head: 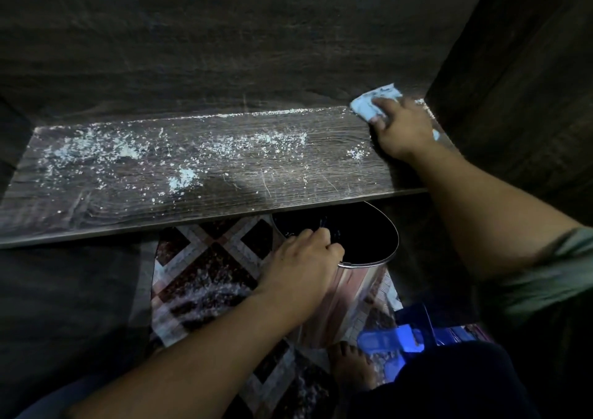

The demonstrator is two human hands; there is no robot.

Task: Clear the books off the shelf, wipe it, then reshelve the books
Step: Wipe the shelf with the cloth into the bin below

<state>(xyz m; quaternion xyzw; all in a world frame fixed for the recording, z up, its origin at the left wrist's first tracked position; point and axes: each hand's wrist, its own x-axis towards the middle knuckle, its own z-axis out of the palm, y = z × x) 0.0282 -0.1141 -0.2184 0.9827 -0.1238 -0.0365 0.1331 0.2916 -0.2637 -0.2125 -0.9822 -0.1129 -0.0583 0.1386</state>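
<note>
The dark wooden shelf [224,178] holds no books and is strewn with white dust and crumbs, thickest at the left and middle. My right hand [402,130] presses a light blue cloth [373,102] onto the shelf's back right corner. My left hand [301,264] grips the near rim of a shiny metal bin [359,277], which is held just below the shelf's front edge. No books are in view.
The cabinet's side wall [513,97] rises right beside the cloth. Below lies a patterned rug [205,277]. A blue object [391,341] and a bare foot [349,364] are on the floor at lower right.
</note>
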